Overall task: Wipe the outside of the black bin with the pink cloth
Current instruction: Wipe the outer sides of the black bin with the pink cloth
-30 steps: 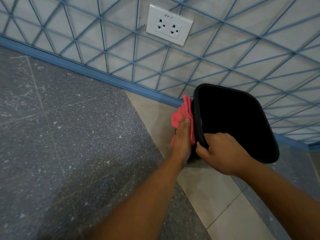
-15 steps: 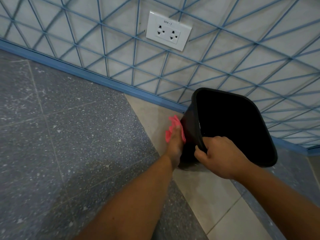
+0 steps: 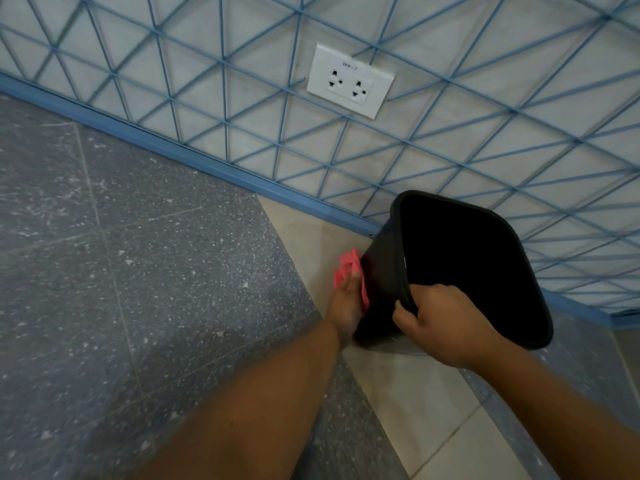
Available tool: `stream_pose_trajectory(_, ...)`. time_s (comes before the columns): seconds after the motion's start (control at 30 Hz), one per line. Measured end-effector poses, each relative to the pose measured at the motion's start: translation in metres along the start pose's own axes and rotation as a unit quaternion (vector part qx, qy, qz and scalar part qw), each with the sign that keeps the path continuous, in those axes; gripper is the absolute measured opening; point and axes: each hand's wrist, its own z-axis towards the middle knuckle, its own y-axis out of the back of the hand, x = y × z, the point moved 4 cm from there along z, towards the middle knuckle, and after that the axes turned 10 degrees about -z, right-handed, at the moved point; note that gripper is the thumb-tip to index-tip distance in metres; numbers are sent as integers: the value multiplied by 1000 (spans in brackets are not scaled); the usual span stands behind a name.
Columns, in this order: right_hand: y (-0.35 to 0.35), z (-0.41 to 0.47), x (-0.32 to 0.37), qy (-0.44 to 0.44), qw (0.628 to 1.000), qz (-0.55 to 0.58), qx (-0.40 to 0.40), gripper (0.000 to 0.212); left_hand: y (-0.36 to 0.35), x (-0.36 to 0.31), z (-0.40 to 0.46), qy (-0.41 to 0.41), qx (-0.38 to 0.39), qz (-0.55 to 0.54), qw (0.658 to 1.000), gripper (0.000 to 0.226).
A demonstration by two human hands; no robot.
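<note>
So the black bin (image 3: 384, 271) sits on the floor (image 3: 138, 271) right up against the wall (image 3: 485, 116), below and to the right of the socket plate (image 3: 349, 80), and it's tipped over a fair bit: its open mouth faces up and toward the camera side, away from the wall, while the base stays down on the pale tile, so the long axis runs slanted from the floor up toward the person rather than standing straight. The right hand (image 3: 440, 323) is clamped on the bin's near rim, fingers (image 3: 403, 311) curled over the edge, holding that tilt. The left hand (image 3: 346, 303) lies flat against the bin's left outer wall with the pink cloth (image 3: 346, 268) pressed between palm and plastic, bunched a bit past the fingertips. Progress-wise I'd say it's mid-wipe on that left side, down low. The far side facing the wall and the right side look untouched from here, though honestly I can't tell clean from dirty on black plastic.
</note>
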Motion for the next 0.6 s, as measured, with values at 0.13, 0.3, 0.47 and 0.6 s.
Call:
stream_pose_trajectory(0.13, 2, 3, 3, 15, 1000, 5, -10, 39, -32, -31, -20, -58, 2, -77, 995, 55)
stream_pose_trajectory(0.3, 2, 4, -1, 27, 999, 9, -17, 38, -49, -58, -9, -35, 35, -86, 995, 38)
stream_pose_trajectory(0.47, 1, 3, -1, 27, 999, 17, -16, 39, -51, -81, 18, 20, 81, -4, 997, 67)
stream_pose_trajectory(0.6, -1, 3, -2, 30, 999, 15, -18, 41, -20, -36, 9, 71, 57, -20, 996, 107)
